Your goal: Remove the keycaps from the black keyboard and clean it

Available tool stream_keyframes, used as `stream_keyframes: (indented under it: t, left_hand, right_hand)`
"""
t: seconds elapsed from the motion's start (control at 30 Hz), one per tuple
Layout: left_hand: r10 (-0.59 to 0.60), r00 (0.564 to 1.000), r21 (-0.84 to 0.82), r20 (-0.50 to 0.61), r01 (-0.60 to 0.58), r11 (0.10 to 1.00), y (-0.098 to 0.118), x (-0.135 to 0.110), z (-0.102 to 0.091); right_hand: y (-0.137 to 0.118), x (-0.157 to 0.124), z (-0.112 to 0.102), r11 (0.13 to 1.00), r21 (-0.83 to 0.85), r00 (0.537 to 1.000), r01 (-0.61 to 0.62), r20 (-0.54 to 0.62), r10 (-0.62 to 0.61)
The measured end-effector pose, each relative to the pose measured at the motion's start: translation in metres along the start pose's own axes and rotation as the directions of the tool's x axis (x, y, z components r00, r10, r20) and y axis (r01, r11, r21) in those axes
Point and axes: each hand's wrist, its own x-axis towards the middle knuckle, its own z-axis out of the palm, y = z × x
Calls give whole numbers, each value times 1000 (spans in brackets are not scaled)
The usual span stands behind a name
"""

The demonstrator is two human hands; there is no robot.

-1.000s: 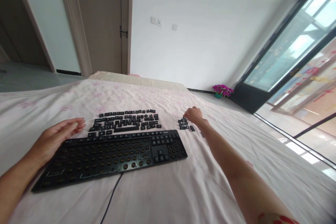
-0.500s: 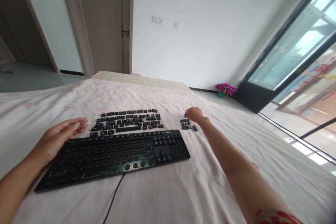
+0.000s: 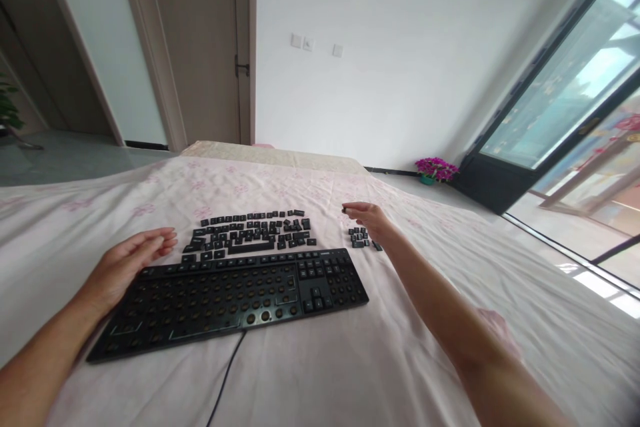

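Observation:
A black keyboard [image 3: 235, 300] lies on the bedsheet with much of its key field bare; keys remain along its top row and in part of its right side. My right hand [image 3: 369, 215] pinches a small black keycap [image 3: 345, 209] above the sheet, beside a small group of loose keycaps [image 3: 357, 238]. Past the keyboard's far edge, many more loose keycaps [image 3: 255, 232] lie in rough rows, a long space bar [image 3: 251, 248] among them. My left hand [image 3: 131, 259] is over the keyboard's far left corner, fingers loosely stretched, with nothing visible in them.
The pale flowered bedsheet [image 3: 320, 360] has folds all round. A cable [image 3: 226, 377] runs from the keyboard toward me. Beyond the bed are a white wall, a door [image 3: 200, 47], a pot of purple flowers [image 3: 436, 169] and a glass door [image 3: 545, 107] on the right.
My right hand has risen from the small group of keycaps and moved slightly left, now with a keycap showing at its fingertips. The view has shifted a little; my left hand keeps its pose.

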Motion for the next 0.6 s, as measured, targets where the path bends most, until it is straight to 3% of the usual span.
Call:
stream_keyframes:
  t: [0.07,0.1,0.2,0.27,0.33,0.5,0.6]
  left_hand:
    - [1,1000,-2,-4,-1,1000,2,-1,1]
    - [2,1000,-3,-5,-2,1000,3,-1,2]
    - [6,1000,6,-3,-6,1000,6,-2,3]
    - [12,1000,14,-4,-11,1000,6,-2,2]
    - [17,1000,14,1,-17,1000,5,-1,1]
    - [2,1000,3,10,-2,1000,4,0,0]
    - [2,1000,8,6,-2,1000,5,-1,2]
  right_hand:
    - [-11,-16,11,979,202,999,-33,49,23]
    - [-17,-24,16,929,362,995,-82,91,52]
    - [-35,-49,28,675,699,968,-238,228,105]
    - [-46,-64,34,577,765,954,-286,281,99]
    - [-58,-75,38,540,788,950,-296,303,79]
    - [-76,-92,37,512,811,953,-283,298,54]
    - [-80,-97,36,548,798,961,-249,274,38]
